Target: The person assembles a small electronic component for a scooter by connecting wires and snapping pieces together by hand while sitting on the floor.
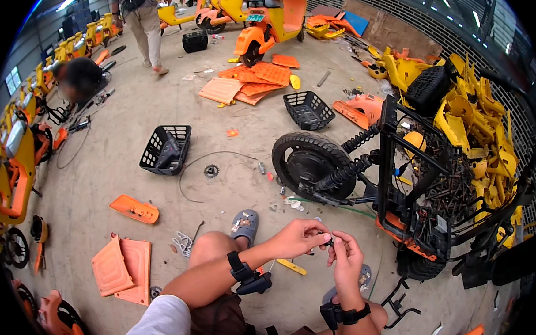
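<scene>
My left hand (299,238) and my right hand (347,257) meet above my knees, fingertips pinched together. Between them is a small black part (330,241), too small and too covered by the fingers to name. Both hands touch it. To the right of them stands a stripped black scooter frame (415,176), with its rear wheel (313,164) and coil-spring shock absorbers (359,139) exposed. A yellow strip of plastic (291,266) lies on the floor just below the hands.
Black baskets (166,149) (308,110), a sprocket (210,171) and orange panels (133,270) lie on the floor. Yellow body parts (491,126) are heaped at right. A person (142,18) walks at the back; another (83,79) is low at left. Scooters (267,23) stand behind.
</scene>
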`<state>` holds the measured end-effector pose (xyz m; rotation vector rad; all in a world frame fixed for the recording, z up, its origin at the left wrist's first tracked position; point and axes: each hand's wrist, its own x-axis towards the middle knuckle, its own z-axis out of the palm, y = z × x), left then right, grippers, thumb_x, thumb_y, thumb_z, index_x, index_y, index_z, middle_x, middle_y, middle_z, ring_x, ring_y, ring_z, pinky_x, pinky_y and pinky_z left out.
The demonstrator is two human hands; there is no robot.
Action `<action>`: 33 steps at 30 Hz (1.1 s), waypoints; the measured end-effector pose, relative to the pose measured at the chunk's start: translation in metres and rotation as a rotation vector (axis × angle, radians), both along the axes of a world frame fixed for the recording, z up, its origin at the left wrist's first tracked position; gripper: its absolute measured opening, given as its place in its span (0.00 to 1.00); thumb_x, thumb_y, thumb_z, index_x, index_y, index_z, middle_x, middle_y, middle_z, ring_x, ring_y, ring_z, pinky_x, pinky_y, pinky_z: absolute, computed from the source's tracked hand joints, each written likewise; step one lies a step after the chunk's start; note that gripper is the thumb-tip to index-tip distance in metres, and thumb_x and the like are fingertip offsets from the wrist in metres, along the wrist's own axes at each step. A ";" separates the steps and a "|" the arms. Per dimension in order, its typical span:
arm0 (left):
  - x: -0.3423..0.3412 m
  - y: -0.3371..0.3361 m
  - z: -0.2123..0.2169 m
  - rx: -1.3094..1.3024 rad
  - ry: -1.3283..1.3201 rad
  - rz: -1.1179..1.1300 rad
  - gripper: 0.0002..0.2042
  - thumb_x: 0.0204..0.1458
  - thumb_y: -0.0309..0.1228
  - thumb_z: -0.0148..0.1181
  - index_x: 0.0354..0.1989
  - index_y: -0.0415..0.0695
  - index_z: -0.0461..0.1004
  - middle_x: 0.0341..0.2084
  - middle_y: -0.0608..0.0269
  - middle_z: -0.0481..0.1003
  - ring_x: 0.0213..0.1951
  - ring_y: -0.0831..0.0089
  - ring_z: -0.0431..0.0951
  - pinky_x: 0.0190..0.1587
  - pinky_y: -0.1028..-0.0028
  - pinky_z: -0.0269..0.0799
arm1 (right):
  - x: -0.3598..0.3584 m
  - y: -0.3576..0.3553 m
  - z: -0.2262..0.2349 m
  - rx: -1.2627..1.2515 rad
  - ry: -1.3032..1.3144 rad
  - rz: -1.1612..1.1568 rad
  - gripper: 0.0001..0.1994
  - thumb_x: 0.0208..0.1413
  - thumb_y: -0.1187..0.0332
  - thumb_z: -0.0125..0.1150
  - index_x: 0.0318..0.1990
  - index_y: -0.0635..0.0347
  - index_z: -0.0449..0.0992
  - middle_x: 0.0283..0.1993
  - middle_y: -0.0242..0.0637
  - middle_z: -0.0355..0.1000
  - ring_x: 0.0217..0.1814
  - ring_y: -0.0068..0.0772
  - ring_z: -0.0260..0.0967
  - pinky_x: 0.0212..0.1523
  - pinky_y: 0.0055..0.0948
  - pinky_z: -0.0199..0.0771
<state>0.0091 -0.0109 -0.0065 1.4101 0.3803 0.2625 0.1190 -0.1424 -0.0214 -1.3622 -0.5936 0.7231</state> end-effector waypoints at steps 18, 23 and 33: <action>-0.003 0.001 0.001 0.014 0.056 0.064 0.15 0.58 0.36 0.57 0.41 0.33 0.77 0.23 0.64 0.77 0.21 0.85 0.69 0.23 0.82 0.66 | -0.002 0.004 -0.001 -0.014 -0.034 -0.003 0.10 0.62 0.67 0.53 0.46 0.63 0.71 0.26 0.27 0.68 0.21 0.12 0.58 0.20 0.15 0.58; -0.006 0.008 -0.004 0.043 0.031 0.084 0.18 0.58 0.40 0.56 0.38 0.32 0.77 0.21 0.62 0.78 0.18 0.84 0.71 0.20 0.81 0.68 | -0.008 0.007 0.000 0.038 -0.193 -0.045 0.11 0.58 0.74 0.58 0.47 0.65 0.71 0.33 0.31 0.71 0.28 0.13 0.64 0.24 0.14 0.65; -0.013 0.019 -0.008 -0.209 0.206 -0.049 0.25 0.59 0.50 0.51 0.27 0.35 0.75 0.19 0.58 0.78 0.16 0.81 0.72 0.19 0.83 0.65 | -0.012 0.000 0.000 0.042 -0.489 -0.054 0.10 0.48 0.81 0.64 0.40 0.68 0.75 0.43 0.42 0.76 0.43 0.28 0.75 0.45 0.25 0.75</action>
